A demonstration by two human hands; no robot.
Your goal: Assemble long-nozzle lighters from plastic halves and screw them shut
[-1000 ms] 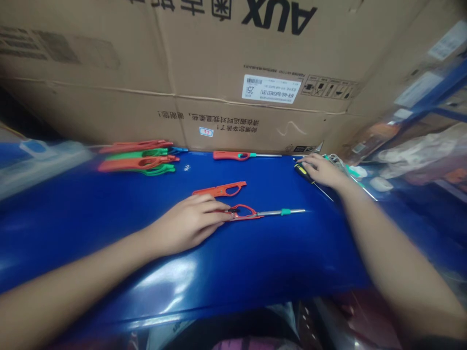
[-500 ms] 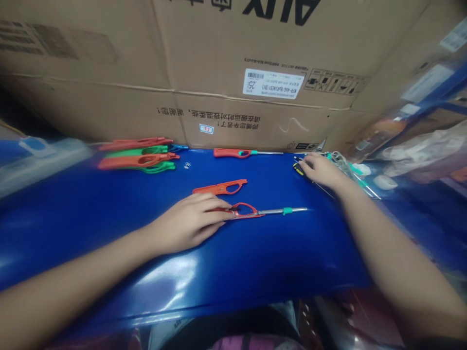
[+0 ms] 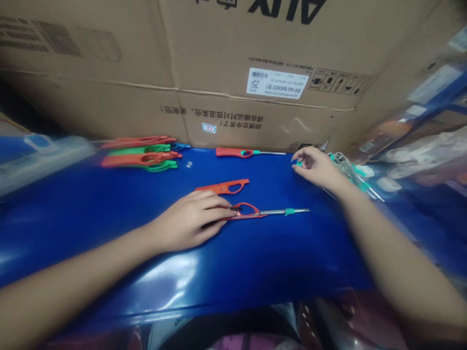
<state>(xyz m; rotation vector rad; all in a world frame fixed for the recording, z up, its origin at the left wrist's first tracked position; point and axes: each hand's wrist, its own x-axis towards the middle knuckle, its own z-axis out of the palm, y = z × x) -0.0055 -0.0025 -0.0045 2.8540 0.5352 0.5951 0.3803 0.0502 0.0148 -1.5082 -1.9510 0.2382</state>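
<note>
There it was: your left hand, fingers pressed together, held the open red lighter half, long axis nine to three, metal tube at the three o'clock end. Your right hand, farther off, pinched a small teal piece; the half lay between seven and eight o'clock from it.

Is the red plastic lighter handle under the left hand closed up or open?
Open: a black part shows inside the handle by the left hand, and an orange plastic half-shell lies apart.
</note>
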